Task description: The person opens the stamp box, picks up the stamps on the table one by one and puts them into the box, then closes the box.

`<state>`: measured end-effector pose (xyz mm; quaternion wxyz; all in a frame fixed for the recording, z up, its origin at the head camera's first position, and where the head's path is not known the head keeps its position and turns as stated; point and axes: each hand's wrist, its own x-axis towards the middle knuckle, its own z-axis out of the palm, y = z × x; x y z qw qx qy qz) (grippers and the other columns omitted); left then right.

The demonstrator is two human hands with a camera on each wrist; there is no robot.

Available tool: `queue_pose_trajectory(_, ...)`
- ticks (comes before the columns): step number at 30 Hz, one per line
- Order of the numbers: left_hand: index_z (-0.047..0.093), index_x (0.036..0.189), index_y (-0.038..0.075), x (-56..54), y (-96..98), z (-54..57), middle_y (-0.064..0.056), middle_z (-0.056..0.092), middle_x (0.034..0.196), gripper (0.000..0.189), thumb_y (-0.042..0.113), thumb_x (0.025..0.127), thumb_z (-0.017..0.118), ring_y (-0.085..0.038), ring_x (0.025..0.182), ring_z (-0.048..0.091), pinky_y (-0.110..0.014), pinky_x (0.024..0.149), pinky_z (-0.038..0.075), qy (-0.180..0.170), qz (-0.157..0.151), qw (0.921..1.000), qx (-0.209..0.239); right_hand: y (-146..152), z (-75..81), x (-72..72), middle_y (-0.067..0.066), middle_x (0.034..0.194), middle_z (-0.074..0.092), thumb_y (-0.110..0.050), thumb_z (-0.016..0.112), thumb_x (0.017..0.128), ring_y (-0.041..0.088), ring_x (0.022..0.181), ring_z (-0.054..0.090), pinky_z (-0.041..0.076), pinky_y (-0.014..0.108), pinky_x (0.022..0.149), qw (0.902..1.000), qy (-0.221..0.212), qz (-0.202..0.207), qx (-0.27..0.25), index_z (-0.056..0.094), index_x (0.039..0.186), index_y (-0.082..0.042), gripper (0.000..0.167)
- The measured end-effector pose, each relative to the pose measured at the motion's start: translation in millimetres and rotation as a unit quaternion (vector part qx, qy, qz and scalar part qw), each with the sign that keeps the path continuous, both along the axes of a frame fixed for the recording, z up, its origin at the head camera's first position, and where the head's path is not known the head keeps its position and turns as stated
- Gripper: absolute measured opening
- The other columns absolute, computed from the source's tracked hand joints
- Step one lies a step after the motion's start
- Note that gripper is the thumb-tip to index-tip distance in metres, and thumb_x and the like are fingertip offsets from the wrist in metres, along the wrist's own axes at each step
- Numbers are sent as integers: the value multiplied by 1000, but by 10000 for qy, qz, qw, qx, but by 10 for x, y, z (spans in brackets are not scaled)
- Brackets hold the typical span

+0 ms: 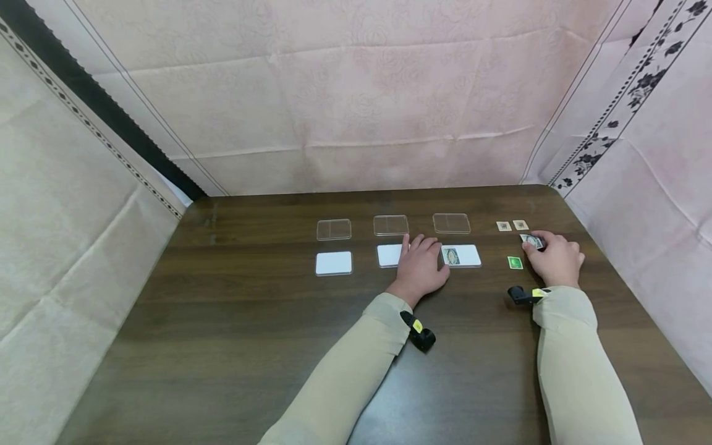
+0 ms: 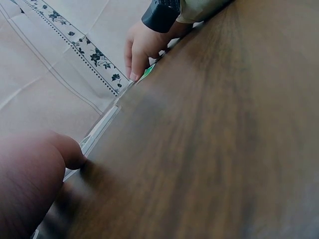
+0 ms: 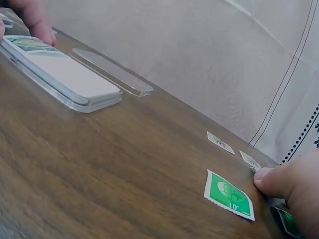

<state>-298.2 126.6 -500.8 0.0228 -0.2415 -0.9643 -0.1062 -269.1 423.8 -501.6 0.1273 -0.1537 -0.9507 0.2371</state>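
My left hand (image 1: pixel 419 267) lies over the left end of a clear case with a white insert (image 1: pixel 467 256), its thumb at the near edge and a fingertip at the far edge. A greenish stamp (image 1: pixel 451 256) lies on that insert. The hand partly covers the middle white case (image 1: pixel 387 255). At the right, my right hand (image 1: pixel 556 256) holds a dark patterned stamp (image 1: pixel 535 242) between thumb and fingers, close to the tabletop; its fingertips are partly hidden. A bright green stamp (image 3: pixel 231 195) lies flat beside that hand.
Another white case (image 1: pixel 334 263) lies to the left. Behind the row are three clear lids: a left lid (image 1: pixel 334 229), a middle lid (image 1: pixel 390 225) and a right lid (image 1: pixel 451 223). Two small pale stamps (image 1: pixel 504 226) lie beyond my right hand. Cloth (image 1: pixel 356 123) hangs behind the table.
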Motion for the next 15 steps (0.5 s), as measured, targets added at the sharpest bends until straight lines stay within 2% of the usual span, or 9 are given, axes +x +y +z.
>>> queue_pose_trajectory(5, 55, 146, 24, -7, 2, -1, 8, 46, 154, 56, 53, 98, 53, -19, 148, 31, -47, 124, 6, -2, 15, 10000, -16, -13, -4, 2, 36, 133, 55, -34, 57, 100, 59, 111, 43, 25, 68, 91, 9998, 176, -65, -83, 58, 135, 0, 49)
queue_pose_trajectory(15, 55, 145, 24, -3, 4, 1, 8, 46, 153, 55, 53, 98, 53, -20, 147, 32, -47, 124, 6, 29, 14, 10000, -23, 2, -7, 6, 37, 135, 51, -25, 43, 105, 64, 116, 40, 24, 72, 94, 9999, 116, -23, 18, 56, 139, 0, 45)
